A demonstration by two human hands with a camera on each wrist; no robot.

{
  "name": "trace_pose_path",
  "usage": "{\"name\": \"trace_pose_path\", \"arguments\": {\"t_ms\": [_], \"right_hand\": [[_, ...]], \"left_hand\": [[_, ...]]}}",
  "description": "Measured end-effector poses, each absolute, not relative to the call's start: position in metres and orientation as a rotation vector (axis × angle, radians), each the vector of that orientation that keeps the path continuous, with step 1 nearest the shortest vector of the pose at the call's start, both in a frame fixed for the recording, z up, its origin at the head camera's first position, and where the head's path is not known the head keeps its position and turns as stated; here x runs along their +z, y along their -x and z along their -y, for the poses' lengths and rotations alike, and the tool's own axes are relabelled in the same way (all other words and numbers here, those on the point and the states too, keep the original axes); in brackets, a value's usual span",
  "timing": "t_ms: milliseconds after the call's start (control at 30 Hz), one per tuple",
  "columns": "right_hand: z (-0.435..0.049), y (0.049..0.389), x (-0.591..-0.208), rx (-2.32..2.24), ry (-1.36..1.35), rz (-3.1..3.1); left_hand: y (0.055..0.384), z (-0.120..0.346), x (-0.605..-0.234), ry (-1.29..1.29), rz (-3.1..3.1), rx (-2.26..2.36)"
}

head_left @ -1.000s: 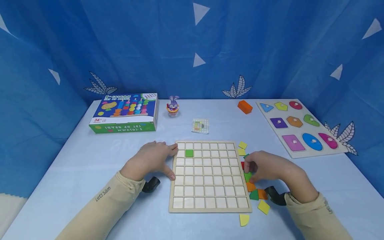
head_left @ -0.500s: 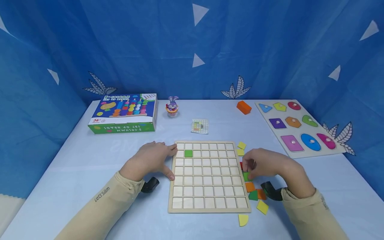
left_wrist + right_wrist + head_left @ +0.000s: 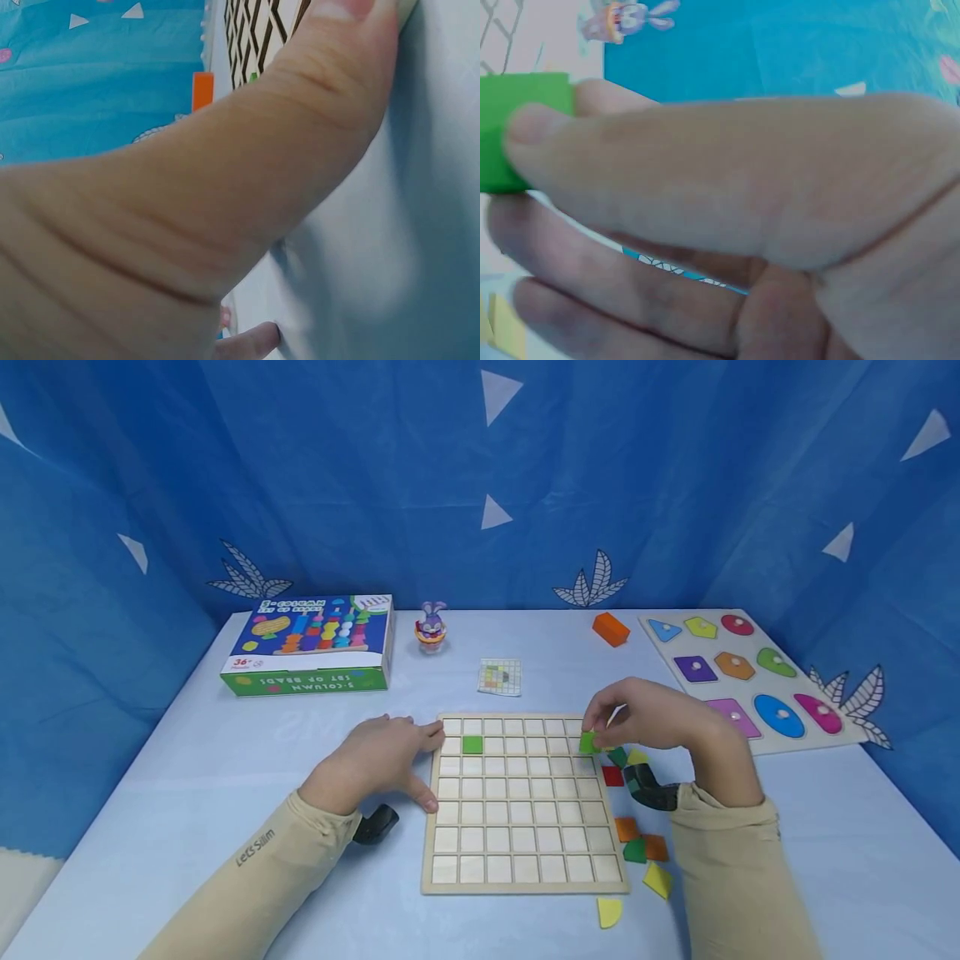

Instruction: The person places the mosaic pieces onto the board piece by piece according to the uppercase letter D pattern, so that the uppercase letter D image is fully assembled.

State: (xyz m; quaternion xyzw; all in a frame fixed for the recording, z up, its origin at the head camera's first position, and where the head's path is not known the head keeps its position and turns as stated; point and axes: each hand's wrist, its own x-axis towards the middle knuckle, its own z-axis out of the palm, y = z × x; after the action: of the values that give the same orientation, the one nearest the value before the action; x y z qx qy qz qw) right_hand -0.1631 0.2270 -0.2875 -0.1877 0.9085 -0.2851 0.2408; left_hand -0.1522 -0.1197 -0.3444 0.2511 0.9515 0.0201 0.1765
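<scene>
Head view: the right hand (image 3: 652, 714) pinches a green tile (image 3: 588, 742) between its fingers, over the right edge of the grid board (image 3: 487, 812); I cannot tell whether tile and board touch. The left hand (image 3: 382, 756), fingers spread wide, touches the board's left edge. A green square (image 3: 472, 744) fills one cell near the far left corner. A red tile (image 3: 612, 776) lies beside the board on the white surface (image 3: 337, 893).

Right hand (image 3: 651, 713) moved green tile (image 3: 588, 743) (pinched) toward upper right of board (image 3: 525, 888).
</scene>
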Motion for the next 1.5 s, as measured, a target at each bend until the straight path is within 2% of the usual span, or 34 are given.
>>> {"name": "trace_pose_path", "arguments": {"t_ms": [300,733,967,1500], "right_hand": [[-0.22,0.168,-0.297,-1.089,0.626,-2.523],[-0.189,0.175,-0.306,-1.229,0.645,-2.65],[-0.171,0.175,-0.31,-1.175,0.58,-2.635],[-0.137,0.174,-0.336,-0.952,0.621,-2.604]], "left_hand": [[0.152,0.117,-0.345,-0.732,-2.698,0.058],[0.152,0.121,-0.345,-0.712,-2.689,0.052],[0.153,0.12,-0.345,-0.723,-2.694,0.061],[0.154,0.121,-0.346,-0.722,-2.691,0.061]]}}
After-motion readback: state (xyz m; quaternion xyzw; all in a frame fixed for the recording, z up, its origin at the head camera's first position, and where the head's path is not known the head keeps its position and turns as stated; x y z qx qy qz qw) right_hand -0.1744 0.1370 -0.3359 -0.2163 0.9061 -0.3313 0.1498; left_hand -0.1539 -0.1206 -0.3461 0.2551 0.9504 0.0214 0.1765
